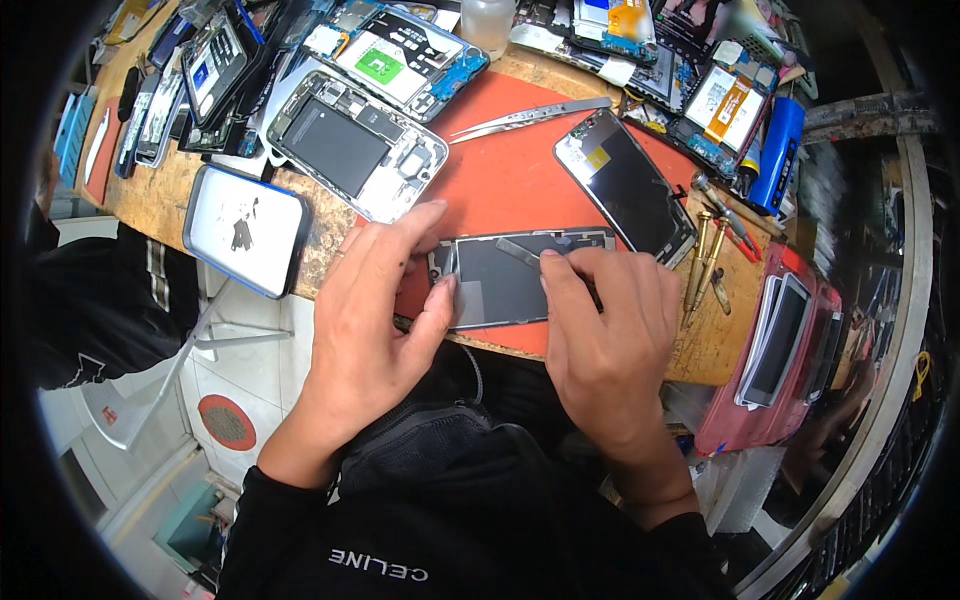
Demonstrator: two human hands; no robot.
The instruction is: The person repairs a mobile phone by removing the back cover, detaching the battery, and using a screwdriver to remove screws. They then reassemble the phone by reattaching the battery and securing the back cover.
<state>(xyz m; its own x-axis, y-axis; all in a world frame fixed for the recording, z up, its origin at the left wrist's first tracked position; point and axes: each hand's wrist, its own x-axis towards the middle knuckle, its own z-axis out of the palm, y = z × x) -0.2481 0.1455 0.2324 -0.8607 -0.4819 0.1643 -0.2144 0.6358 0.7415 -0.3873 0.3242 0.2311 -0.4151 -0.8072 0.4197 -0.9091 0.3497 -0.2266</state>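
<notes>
A dark phone screen panel lies back side up in front of me on an orange-red mat. My left hand is closed around the panel's left end, thumb on the near side and fingers toward the far side. Clear film seems to stand up beside that thumb. My right hand pinches a thin flat metal strip, whose free end lies over the panel's upper part. Beyond the panel rest an opened white phone body, a second screen panel and silver tweezers.
At left, a white tray holds small dark pieces. Brass-coloured screwdrivers and a blue cylinder lie at right. Opened phones crowd the far edge. A red case with phones sits lower right. Another person's dark sleeve is at left.
</notes>
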